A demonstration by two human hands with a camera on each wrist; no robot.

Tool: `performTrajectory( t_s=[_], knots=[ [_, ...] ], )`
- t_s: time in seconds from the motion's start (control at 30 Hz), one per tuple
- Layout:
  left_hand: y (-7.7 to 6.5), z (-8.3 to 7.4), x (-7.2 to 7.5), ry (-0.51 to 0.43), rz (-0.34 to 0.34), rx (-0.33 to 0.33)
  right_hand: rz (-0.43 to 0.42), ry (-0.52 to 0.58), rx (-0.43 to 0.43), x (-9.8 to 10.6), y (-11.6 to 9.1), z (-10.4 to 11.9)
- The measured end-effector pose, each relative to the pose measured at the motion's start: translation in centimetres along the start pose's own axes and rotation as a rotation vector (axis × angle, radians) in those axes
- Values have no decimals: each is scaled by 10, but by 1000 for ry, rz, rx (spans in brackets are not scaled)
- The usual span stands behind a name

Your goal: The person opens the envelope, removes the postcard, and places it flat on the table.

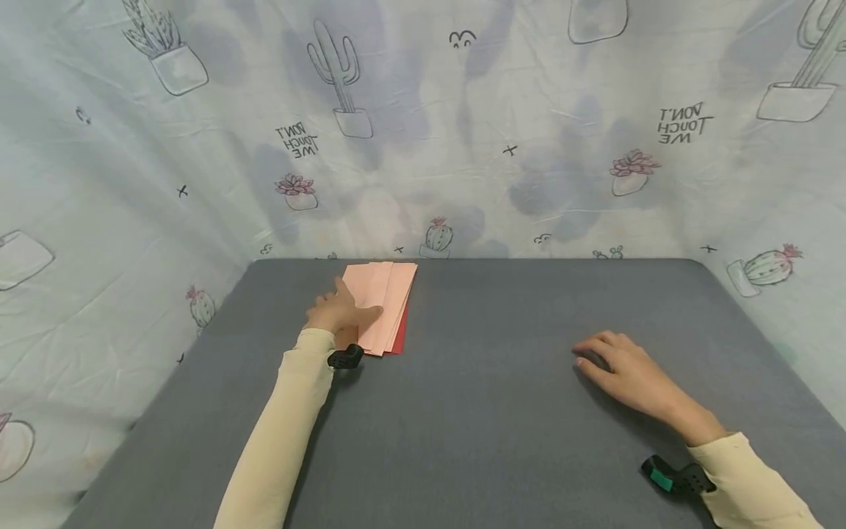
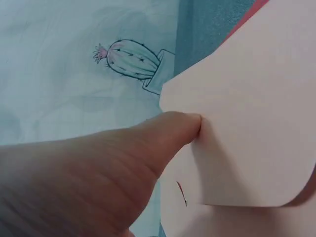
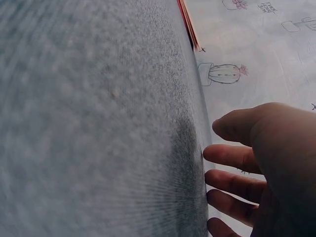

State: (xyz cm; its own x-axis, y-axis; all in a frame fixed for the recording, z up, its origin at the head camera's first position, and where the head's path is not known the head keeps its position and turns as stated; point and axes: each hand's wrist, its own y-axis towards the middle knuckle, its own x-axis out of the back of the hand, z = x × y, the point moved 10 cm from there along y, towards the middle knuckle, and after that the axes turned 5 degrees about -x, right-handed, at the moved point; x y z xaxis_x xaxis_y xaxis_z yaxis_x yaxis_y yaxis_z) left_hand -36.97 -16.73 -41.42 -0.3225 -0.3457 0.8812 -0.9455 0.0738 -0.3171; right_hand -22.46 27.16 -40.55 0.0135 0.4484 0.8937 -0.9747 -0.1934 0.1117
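Observation:
A fanned stack of flat pink paper pieces [image 1: 391,297], with rounded corners like envelope flaps, lies at the back left of the grey table. Red paper [image 1: 400,334] shows beneath its right side. My left hand [image 1: 337,308] is at the stack's left side, index finger extended and thumb reaching across the paper. In the left wrist view, the thumb [image 2: 182,126] touches the top pink piece [image 2: 261,113]; the other fingers are hidden there. Far to the right, my right hand [image 1: 621,367] rests on the table with slightly bent fingers and holds nothing.
The grey table [image 1: 476,411] has its back edge against a white curtain [image 1: 423,147] printed with cacti, which also hangs along both sides. Black wrist devices [image 1: 677,477] are worn on both arms.

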Motion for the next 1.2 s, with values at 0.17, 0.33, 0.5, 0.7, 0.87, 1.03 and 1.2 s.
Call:
performTrajectory(
  t_s=[0.17,0.33,0.5,0.7,0.87,1.03,1.2],
  knots=[
    [-1,4,1,-53,-7,-2,-24,-11,21,1,2,2],
    [5,20,-4,-184,-1,4,-16,-17,5,-1,0,1],
    [19,45,-11,-485,36,84,-11,-1,4,-4,-2,1],
    [22,68,4,-693,-2,52,-24,22,21,-4,1,-1],
    [12,67,6,-834,52,-122,-28,31,16,-1,1,-2],
    [2,59,15,-999,51,-206,-19,42,16,-2,2,-2],
    [-12,30,39,-1122,-14,-282,-31,44,8,0,2,-2]
  ],
)
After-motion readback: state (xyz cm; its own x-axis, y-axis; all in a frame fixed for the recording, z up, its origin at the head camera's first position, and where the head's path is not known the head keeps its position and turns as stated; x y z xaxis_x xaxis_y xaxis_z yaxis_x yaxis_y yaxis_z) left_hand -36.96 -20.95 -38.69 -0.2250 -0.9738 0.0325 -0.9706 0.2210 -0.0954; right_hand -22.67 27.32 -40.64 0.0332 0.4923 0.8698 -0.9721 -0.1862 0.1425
